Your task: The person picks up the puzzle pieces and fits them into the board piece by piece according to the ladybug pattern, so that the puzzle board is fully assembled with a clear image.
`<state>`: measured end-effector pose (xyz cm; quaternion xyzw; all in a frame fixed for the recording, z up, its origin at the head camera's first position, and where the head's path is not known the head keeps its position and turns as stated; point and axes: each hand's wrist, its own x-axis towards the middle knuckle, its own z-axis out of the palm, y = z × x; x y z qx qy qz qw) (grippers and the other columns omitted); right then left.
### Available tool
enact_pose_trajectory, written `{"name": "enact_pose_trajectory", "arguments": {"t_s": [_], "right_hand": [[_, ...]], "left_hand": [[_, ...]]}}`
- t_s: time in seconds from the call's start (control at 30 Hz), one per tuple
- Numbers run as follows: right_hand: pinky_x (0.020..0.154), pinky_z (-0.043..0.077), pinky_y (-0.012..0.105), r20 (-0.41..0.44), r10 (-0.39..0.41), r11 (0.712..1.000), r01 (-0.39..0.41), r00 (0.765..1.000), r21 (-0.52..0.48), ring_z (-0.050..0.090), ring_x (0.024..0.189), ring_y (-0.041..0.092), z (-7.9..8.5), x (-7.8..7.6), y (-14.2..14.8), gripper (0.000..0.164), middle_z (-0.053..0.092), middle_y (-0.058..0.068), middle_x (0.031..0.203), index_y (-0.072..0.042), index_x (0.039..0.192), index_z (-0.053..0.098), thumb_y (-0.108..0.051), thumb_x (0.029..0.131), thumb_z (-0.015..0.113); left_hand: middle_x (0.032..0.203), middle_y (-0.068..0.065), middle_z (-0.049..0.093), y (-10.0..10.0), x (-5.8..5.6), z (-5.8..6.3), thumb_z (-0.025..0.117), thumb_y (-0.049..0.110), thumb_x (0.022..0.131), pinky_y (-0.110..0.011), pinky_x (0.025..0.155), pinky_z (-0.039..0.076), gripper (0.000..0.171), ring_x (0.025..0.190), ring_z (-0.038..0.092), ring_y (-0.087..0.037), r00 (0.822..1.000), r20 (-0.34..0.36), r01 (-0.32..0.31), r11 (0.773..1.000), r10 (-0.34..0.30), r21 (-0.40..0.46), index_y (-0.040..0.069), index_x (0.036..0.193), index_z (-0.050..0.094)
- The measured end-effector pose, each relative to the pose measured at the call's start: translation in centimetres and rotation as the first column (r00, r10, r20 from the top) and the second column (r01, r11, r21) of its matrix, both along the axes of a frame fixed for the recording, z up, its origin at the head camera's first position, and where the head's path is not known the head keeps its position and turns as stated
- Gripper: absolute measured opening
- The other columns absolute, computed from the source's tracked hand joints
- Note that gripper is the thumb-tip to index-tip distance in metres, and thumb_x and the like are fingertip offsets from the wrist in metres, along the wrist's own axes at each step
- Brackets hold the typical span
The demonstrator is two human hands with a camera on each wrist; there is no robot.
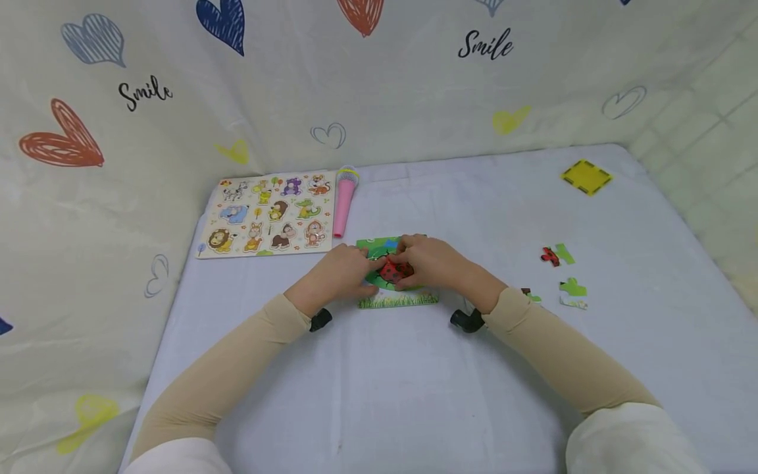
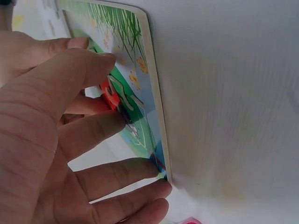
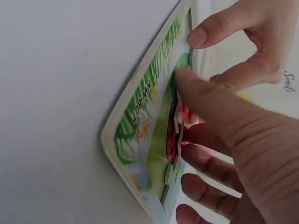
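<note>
A jigsaw board with a ladybug picture lies flat on the table, grass printed along its near edge. My right hand is over the ladybug, thumb and fingers pinching a red-and-black puzzle piece. Its exact outline is partly covered by the hands. My left hand reaches in from the left, index finger touching the ladybug's side and thumb lower down. In the left wrist view, the other fingers of that hand stretch along the board's edge. Several piece edges stand slightly raised in the right wrist view.
Loose puzzle pieces lie to the right, with a red-and-green pair above them. Back left are an animal puzzle board and a pink toy microphone. A yellow square sits at the back right.
</note>
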<state>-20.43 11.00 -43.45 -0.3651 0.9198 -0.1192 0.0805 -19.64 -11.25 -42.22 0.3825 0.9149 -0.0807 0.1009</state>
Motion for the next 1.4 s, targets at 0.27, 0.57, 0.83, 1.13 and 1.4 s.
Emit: {"name": "enact_pose_trajectory", "arguments": {"t_s": [0.27,0.57,0.83,1.13,1.4], "right_hand": [[0.072,0.054,0.033,0.090,-0.053,0.998,0.051,0.995,0.028,0.058,0.086,0.017,0.4,0.4,-0.5,0.066,0.060,0.005,0.116,-0.013,0.143,0.063,-0.042,0.087,0.083],[0.076,0.057,0.038,0.102,-0.106,0.994,0.102,0.989,0.040,0.056,0.101,0.023,0.1,0.9,-0.8,0.067,0.059,0.005,0.122,-0.014,0.145,0.061,-0.043,0.088,0.082],[0.078,0.058,0.040,0.083,-0.115,0.992,0.111,0.990,0.051,0.053,0.111,0.027,0.2,1.1,-1.2,0.063,0.057,0.007,0.130,-0.011,0.143,0.063,-0.041,0.090,0.079],[0.082,0.059,0.041,0.085,-0.129,0.990,0.124,0.988,0.063,0.063,0.109,0.027,0.9,1.4,-2.0,0.050,0.060,0.008,0.134,-0.009,0.129,0.073,-0.035,0.087,0.084],[0.092,0.058,0.044,0.094,-0.204,0.975,0.211,0.974,-0.075,0.066,0.115,0.027,-0.1,1.9,-0.3,0.057,0.064,0.010,0.132,-0.008,0.136,0.068,-0.034,0.087,0.085]], "left_hand": [[0.113,-0.015,0.075,0.1,0.1,-0.1,0.066,0.054,0.097,-0.044,0.093,0.057,0.067,0.109,0.070,-0.031,1.000,-0.025,0.017,0.999,-0.019,-0.046,0.019,0.153,0.054],[0.109,-0.014,0.074,0.0,0.0,0.2,0.064,0.052,0.099,-0.043,0.087,0.059,0.063,0.097,0.071,-0.028,0.999,-0.003,0.040,0.997,-0.040,-0.058,0.019,0.152,0.055],[0.108,-0.015,0.074,0.2,0.2,0.1,0.065,0.051,0.098,-0.044,0.092,0.057,0.065,0.103,0.071,-0.029,1.000,-0.009,0.020,0.999,-0.020,-0.048,0.017,0.153,0.053],[0.122,-0.021,0.072,-0.2,0.3,-0.1,0.067,0.048,0.097,-0.045,0.095,0.057,0.067,0.109,0.070,-0.034,1.000,0.008,0.014,1.000,-0.014,-0.010,0.017,0.155,0.050],[0.134,-0.021,0.066,-0.8,0.0,-0.1,0.064,0.032,0.100,-0.049,0.101,0.054,0.056,0.120,0.066,-0.038,0.998,0.056,0.012,0.998,-0.016,0.065,0.018,0.152,0.052]]}}
